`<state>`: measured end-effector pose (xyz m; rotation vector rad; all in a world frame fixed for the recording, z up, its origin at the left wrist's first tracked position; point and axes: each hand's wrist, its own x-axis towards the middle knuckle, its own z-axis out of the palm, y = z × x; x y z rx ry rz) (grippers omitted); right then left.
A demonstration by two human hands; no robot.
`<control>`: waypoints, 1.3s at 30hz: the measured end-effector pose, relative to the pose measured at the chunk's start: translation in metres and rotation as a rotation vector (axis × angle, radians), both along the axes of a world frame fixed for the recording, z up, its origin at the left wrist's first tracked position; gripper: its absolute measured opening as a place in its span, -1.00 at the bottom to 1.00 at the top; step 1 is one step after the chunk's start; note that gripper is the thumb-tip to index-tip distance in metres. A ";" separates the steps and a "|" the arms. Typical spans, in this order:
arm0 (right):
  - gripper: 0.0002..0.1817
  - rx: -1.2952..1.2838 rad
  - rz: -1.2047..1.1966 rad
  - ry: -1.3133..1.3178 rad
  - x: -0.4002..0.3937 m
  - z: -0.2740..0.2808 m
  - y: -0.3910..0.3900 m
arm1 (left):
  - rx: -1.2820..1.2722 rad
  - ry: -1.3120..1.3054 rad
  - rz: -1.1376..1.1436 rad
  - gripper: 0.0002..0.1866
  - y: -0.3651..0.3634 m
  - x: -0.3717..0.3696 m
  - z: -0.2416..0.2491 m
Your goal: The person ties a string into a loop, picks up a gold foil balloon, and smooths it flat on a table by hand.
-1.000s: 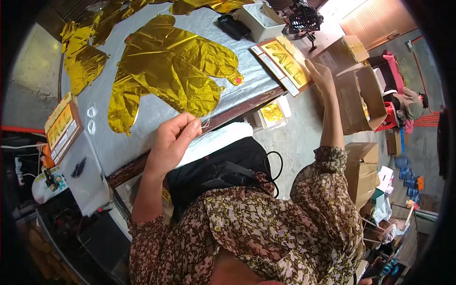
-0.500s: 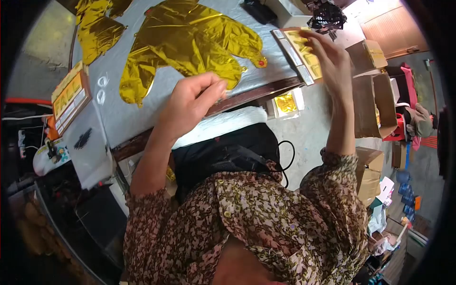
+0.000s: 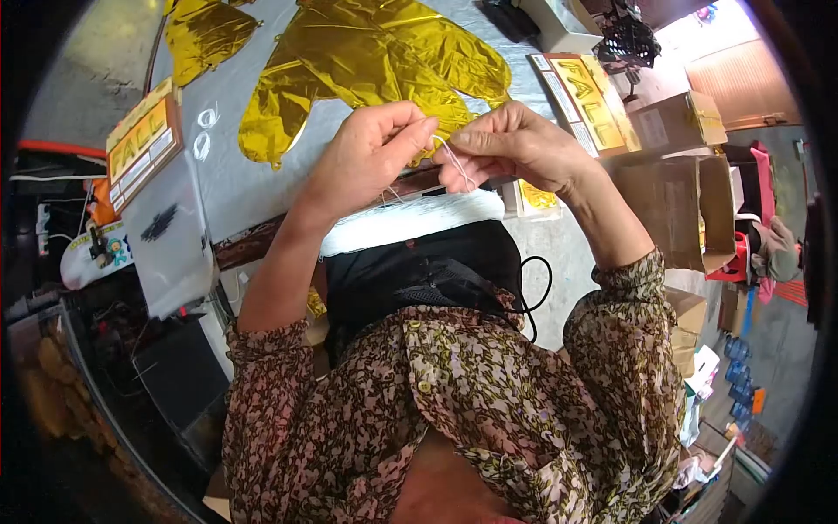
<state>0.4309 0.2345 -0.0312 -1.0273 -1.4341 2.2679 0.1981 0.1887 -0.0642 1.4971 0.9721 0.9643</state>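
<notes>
My left hand pinches a thin white string between thumb and fingers, just past the near edge of the table. Facing it, my right hand is closed on the same string, which bends over between the two hands and hangs down. A bundle of white strings lies across my lap below. Behind my hands, a flat gold foil balloon is spread on the table, its lower edge partly hidden by my fingers. Another gold foil balloon lies at the far left.
Packs printed "FALL" stand at both sides, a left pack and a right pack. White loops lie on the table. A white box and a black basket are at the back right. Cardboard boxes stand to the right.
My right hand has come left from beside the right pack to meet my left hand. A white string now shows between them. The view has shifted slightly.
</notes>
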 end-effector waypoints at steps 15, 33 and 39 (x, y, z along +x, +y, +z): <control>-0.75 0.105 -0.120 0.374 0.006 -0.016 -0.009 | -0.154 -0.156 0.055 -0.69 0.002 0.001 -0.013; -0.86 1.287 -0.278 -0.176 0.003 -0.027 -0.018 | -0.026 -0.157 0.012 -0.78 -0.014 0.023 0.003; -0.81 0.941 -0.224 -0.123 0.005 -0.017 -0.018 | -0.022 -0.082 0.006 -0.73 -0.006 0.012 0.018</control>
